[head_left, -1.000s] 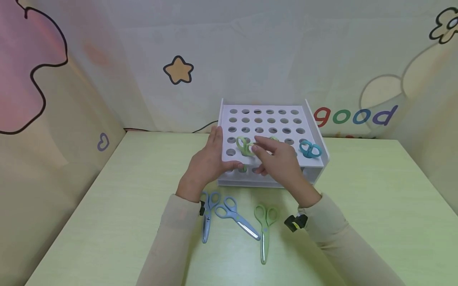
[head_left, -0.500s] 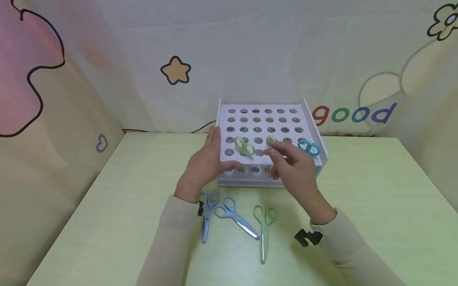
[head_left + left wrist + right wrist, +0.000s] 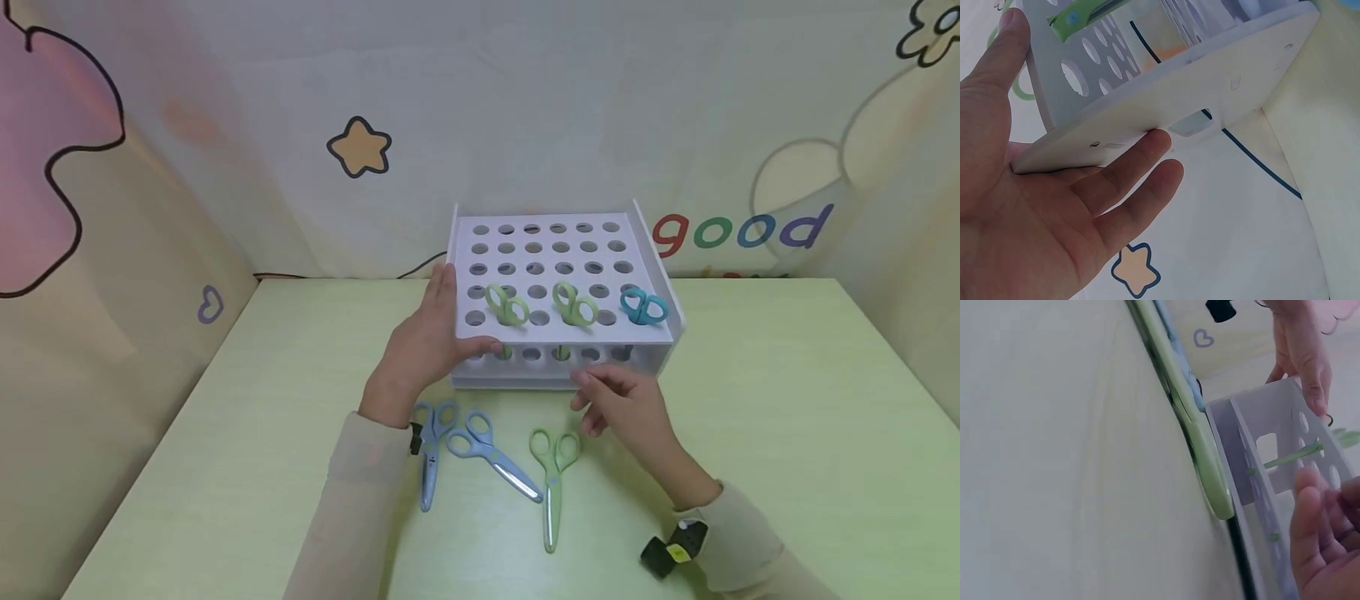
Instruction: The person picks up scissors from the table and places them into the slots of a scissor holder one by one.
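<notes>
My left hand holds the left side of a white two-tier rack, its thumb over the front edge and its fingers along the outer side panel. Near the rack's front, my right hand hovers with loosely bent fingers and holds nothing. Two green scissors and a pair of teal scissors stand in the rack's holes, handles up. Just in front of the rack, green scissors lie on the table, with blue scissors and another blue pair to their left.
A pale green table carries everything. Behind the rack rises a printed backdrop with a star and the word "good". A dark cable runs along the foot of the backdrop. A side wall borders the table's right.
My right hand has left the second green scissors, which now stand in the rack, and moved down and right to the rack's front. My left hand keeps its place on the rack.
</notes>
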`<action>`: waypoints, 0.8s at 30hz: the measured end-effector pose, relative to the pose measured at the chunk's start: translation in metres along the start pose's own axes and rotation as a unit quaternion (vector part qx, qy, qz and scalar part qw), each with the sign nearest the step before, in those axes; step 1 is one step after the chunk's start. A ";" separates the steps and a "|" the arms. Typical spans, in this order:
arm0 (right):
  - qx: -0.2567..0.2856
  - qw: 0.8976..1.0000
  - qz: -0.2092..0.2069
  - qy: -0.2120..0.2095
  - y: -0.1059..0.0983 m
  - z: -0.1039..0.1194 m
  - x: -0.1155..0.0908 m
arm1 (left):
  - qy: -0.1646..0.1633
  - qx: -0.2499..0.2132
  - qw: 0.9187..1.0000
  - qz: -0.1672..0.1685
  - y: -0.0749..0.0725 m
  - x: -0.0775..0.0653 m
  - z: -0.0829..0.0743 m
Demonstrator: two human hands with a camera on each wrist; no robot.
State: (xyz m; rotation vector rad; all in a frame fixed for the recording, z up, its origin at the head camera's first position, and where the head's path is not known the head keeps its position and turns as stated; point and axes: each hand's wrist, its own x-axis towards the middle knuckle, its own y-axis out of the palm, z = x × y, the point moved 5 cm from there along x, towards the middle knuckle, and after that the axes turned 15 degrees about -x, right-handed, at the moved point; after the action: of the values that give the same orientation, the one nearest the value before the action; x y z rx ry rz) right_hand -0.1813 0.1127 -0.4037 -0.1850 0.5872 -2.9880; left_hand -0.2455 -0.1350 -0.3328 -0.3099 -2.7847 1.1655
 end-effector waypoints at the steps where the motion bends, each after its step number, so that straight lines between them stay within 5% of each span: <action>1: -0.011 1.000 0.008 0.012 0.001 -0.005 0.000 | 0.001 -0.001 1.000 -0.001 0.000 0.000 0.000; 11: -0.181 0.979 0.088 0.039 0.002 -0.030 -0.007 | 0.006 -0.007 1.000 -0.004 0.000 0.001 0.001; 18: -0.296 0.940 0.150 -0.084 0.005 -0.024 -0.014 | 0.006 -0.001 1.000 -0.004 0.000 0.001 -0.002; 24: -0.332 0.917 0.185 -0.124 0.011 -0.020 -0.018 | 0.021 -0.002 1.000 -0.015 -0.001 0.001 -0.002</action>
State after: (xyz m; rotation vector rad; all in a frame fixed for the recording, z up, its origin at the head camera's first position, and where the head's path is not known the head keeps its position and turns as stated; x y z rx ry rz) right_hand -0.1653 0.1121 -0.4277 -0.4310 1.3961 -2.2533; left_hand -0.2459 -0.1341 -0.3308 -0.2896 -2.7468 1.1336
